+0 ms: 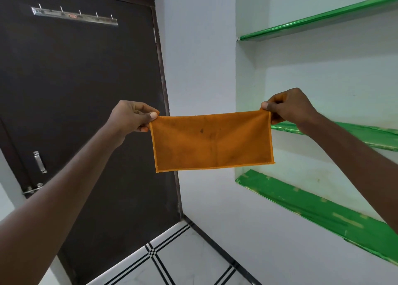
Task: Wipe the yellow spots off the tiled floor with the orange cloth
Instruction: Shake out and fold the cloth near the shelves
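The orange cloth hangs stretched flat in the air in front of me, folded to a wide rectangle with a few dark marks near its middle. My left hand pinches its top left corner. My right hand pinches its top right corner. Both arms reach out at chest height. A small piece of the tiled floor, white with black line patterns, shows at the bottom. No yellow spots are visible on that piece.
A dark brown door with a metal hook rail and a latch fills the left. White walls meet in the corner behind the cloth. Green shelves are set into the right wall.
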Demonstrator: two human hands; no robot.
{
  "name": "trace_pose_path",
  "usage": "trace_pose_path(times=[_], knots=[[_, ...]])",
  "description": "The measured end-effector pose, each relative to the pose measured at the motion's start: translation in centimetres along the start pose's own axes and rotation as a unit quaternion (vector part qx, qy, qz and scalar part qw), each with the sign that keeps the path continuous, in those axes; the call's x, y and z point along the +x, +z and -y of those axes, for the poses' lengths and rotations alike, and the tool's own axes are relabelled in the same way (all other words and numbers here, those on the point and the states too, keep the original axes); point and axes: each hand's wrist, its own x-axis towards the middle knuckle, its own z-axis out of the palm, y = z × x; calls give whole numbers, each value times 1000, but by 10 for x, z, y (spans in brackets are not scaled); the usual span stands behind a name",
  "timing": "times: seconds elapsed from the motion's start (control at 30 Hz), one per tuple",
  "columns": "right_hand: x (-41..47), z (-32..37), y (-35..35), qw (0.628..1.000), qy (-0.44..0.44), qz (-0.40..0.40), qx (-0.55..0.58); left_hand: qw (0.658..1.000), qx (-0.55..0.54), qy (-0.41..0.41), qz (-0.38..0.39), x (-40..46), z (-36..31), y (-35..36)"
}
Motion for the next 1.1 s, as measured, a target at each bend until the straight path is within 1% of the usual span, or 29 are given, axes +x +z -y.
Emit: trace_pose_path(times=[0.1, 0.17, 0.23, 0.3, 0.37, 0.43, 0.5, 0.6, 0.7, 0.77, 0.83, 0.9, 0.97, 1.03, 1.1], knots=[[-2, 1, -1, 1000, -1, 1, -12, 1000, -15, -8, -14, -1, 3, -1], [-5, 3, 0, 998, -38, -13, -57, 999, 20, 13, -38, -2, 3, 1], [-7, 4, 2, 991, -86, -40, -94, 997, 59, 36, -44, -3, 1, 2], [-9, 4, 3, 987, -112, -61, -101, 994, 86, 56, -39, -3, -1, 0], [-10, 5, -1, 986, -123, -62, -95, 991, 104, 76, -38, -4, -1, -2], [-12, 5, -7, 988, -122, -44, -83, 989, 111, 92, -40, -6, -1, -5], [-14, 4, -15, 992, -113, -9, -52, 988, 108, 101, -38, -8, -1, -9], [-18, 3, -30, 991, -112, 65, -30, 993, 57, 98, -27, -14, -2, -16], [-22, 1, -42, 982, -124, 137, -32, 996, 9, 93, -9, -24, -7, -21], [-24, -2, -45, 979, -133, 146, -42, 996, -13, 87, 5, -29, -8, -26], [-22, -7, -43, 981, -132, 137, -40, 996, -40, 72, 19, -31, -7, -26], [-16, -18, -31, 984, -91, 153, -8, 995, -80, 32, 40, -30, 1, -16], [-10, -33, -10, 981, 14, 179, 79, 989, -128, -32, 69, -27, 13, 7], [-10, -46, 12, 971, 111, 165, 135, 977, -172, -90, 83, -25, 23, 34], [-16, -49, 31, 968, 137, 153, 144, 970, -197, -118, 78, -24, 24, 63]])
